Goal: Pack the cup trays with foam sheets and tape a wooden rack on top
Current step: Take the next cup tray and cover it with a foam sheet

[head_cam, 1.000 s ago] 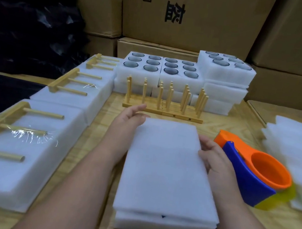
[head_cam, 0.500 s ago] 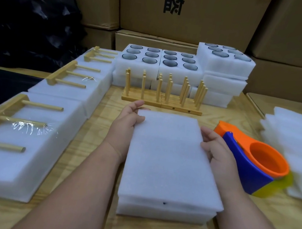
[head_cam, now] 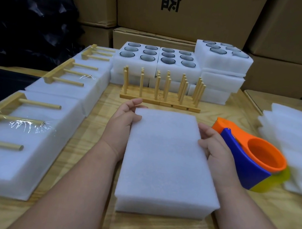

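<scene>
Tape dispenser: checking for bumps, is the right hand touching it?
Cannot tell. In the head view the right hand overlaps the tape dispenser, hiding any gap.

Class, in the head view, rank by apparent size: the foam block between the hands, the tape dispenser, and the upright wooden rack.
1. foam block, nearest the camera
2. tape dispenser
3. upright wooden rack; farther off, so ranks two and three are unsure.
</scene>
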`<state>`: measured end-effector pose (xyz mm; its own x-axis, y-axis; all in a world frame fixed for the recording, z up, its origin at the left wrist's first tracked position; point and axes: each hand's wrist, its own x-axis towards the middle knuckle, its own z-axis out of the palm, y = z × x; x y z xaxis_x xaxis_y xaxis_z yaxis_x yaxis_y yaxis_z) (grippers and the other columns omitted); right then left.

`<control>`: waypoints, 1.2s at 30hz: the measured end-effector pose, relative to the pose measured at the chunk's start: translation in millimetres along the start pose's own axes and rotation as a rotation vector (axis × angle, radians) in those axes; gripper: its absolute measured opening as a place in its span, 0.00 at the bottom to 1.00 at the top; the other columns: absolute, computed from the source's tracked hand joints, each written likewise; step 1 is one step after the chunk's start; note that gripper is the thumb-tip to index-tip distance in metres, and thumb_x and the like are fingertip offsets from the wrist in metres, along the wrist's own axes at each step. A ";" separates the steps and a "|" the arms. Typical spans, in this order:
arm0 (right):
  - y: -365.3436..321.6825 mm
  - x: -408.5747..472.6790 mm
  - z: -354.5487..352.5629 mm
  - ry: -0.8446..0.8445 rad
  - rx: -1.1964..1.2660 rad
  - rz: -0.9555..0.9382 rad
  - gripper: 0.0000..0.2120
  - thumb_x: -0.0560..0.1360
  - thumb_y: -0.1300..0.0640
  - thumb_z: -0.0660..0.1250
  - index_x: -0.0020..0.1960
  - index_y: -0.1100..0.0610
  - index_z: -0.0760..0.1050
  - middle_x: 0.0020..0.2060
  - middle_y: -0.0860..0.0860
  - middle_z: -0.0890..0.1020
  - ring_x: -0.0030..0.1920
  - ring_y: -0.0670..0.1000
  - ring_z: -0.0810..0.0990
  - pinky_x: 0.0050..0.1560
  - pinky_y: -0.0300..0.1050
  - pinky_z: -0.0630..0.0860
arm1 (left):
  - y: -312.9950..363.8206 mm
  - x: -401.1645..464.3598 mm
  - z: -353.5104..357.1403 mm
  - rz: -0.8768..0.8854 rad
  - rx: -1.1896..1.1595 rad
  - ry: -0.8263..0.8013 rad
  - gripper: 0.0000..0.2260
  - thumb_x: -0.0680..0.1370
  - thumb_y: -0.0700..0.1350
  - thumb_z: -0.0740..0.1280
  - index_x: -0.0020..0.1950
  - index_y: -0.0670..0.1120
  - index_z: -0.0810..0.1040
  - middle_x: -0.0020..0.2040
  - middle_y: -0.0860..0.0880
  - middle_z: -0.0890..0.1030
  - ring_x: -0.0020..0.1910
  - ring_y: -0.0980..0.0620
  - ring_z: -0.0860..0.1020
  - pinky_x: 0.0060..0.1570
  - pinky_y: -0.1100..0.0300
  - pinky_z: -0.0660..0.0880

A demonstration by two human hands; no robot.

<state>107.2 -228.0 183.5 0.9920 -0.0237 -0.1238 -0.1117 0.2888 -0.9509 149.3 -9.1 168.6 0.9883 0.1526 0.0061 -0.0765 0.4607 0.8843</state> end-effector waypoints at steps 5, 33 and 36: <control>2.5 -0.7 -1.2 0.008 0.022 -0.014 0.22 0.71 0.64 0.64 0.61 0.47 0.80 0.53 0.47 0.87 0.50 0.50 0.87 0.37 0.44 0.82 | 5.6 -10.1 5.8 0.011 -0.155 0.084 0.16 0.74 0.36 0.61 0.60 0.46 0.76 0.59 0.45 0.81 0.46 0.53 0.84 0.40 0.60 0.80; -37.1 -56.1 -23.8 0.164 -0.289 -0.007 0.09 0.82 0.68 0.60 0.53 0.64 0.80 0.45 0.62 0.87 0.48 0.60 0.88 0.48 0.46 0.84 | 9.6 -9.2 -14.4 -0.053 -0.411 0.255 0.11 0.79 0.44 0.58 0.55 0.47 0.79 0.36 0.51 0.79 0.32 0.53 0.71 0.33 0.59 0.61; -54.2 -51.3 -18.5 0.122 -0.436 -0.130 0.09 0.81 0.67 0.62 0.50 0.62 0.81 0.42 0.60 0.87 0.45 0.57 0.88 0.42 0.42 0.85 | 7.8 -11.1 -11.6 -0.042 -0.383 0.239 0.10 0.80 0.42 0.59 0.55 0.47 0.78 0.35 0.52 0.79 0.31 0.54 0.71 0.35 0.59 0.64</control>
<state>61.3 -260.1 236.2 0.9882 -0.1531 -0.0035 -0.0271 -0.1525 -0.9879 136.2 2.9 170.0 0.9366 0.3040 -0.1740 -0.1249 0.7539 0.6450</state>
